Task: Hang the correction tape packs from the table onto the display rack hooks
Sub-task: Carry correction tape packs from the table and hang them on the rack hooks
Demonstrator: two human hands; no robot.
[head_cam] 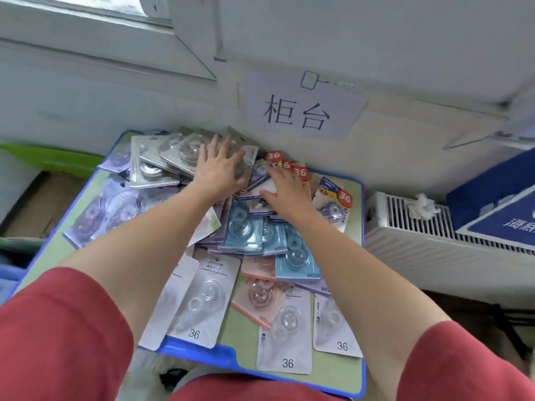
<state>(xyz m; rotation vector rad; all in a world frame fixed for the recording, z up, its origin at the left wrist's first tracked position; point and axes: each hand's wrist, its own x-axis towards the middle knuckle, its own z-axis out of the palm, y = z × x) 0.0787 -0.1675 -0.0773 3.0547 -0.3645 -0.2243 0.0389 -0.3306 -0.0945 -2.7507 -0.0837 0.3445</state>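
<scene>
Several correction tape packs lie heaped on a small green table with a blue rim (354, 383). Grey packs (153, 166) pile at the back left, blue packs (246, 230) in the middle, white packs marked 36 (199, 302) at the front, and packs with red 36 tags (333, 204) at the back right. My left hand (220, 166) lies flat with spread fingers on the grey packs at the back. My right hand (285, 186) rests, fingers extended, on the packs beside the red tags. No display rack shows.
A paper sign with two characters (301, 111) is taped on the wall behind the table. A white radiator (419, 235) with a crumpled tissue and a blue box (498, 198) stands to the right. A cardboard box (37, 206) and a green item are at the left.
</scene>
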